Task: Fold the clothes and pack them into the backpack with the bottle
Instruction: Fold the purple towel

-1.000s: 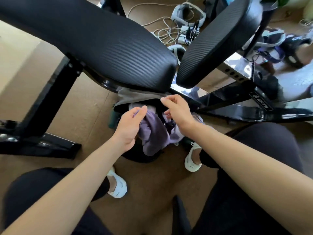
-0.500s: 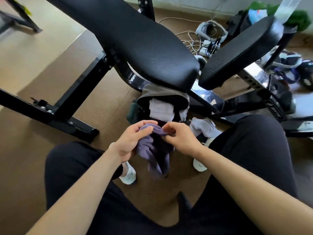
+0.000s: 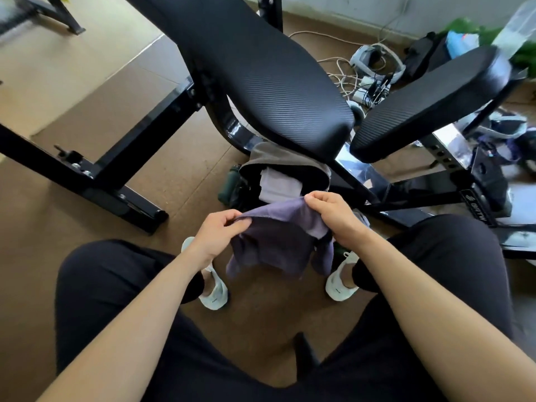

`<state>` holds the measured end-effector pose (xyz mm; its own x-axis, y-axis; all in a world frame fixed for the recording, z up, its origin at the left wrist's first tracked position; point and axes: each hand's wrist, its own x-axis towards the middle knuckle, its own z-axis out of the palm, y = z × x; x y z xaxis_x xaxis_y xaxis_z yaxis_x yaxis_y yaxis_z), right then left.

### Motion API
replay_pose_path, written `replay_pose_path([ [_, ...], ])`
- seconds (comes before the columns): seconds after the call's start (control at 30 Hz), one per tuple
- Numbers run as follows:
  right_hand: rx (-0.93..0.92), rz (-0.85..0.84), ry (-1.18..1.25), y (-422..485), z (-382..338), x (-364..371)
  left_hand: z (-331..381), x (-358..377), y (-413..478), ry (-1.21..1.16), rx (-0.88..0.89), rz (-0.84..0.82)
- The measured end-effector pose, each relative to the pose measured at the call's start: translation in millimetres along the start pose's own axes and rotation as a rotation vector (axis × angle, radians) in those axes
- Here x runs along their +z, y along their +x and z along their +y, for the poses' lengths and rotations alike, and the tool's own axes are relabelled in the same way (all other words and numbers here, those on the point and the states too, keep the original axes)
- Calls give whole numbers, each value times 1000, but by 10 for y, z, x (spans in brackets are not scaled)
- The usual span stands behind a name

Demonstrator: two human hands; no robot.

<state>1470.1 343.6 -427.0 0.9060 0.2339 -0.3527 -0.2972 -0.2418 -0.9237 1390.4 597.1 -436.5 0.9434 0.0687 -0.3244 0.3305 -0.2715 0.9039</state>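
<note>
Both hands have spread the purple garment [image 3: 278,242] wider than 0.5 s ago; the left hand [image 3: 216,236] and right hand [image 3: 333,216] each pinch its top edge. It hangs just in front of the open backpack [image 3: 278,153], with the green bottle [image 3: 230,182] at the backpack's side. Folding is under way, and the next move probably calls for bringing the 2 pinched corners together.

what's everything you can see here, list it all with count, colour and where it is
purple garment: 1, purple, held up between both hands above the floor
backpack: 1, grey and black, open, on the floor under the bench
folded cloth: 1, white, inside the backpack
bottle: 1, dark green, at the backpack's left side
bench pads: 2, black, above the backpack
cables: several, white, floor behind the bench
shoes: 2, white, on the person's feet
left hand: pinches the garment's left edge
right hand: pinches the garment's right edge
</note>
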Motion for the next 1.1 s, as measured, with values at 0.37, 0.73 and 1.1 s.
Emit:
replay_pose_path([
  [0.37,-295,27,-976,226,-199,29,595,40,535,-283,92,97],
  [0.73,-20,-173,-378,940,41,-10,419,316,1445,-233,31,113],
  [1.1,-193,47,-457,1279,186,141,476,315,1784,-147,-37,-20],
])
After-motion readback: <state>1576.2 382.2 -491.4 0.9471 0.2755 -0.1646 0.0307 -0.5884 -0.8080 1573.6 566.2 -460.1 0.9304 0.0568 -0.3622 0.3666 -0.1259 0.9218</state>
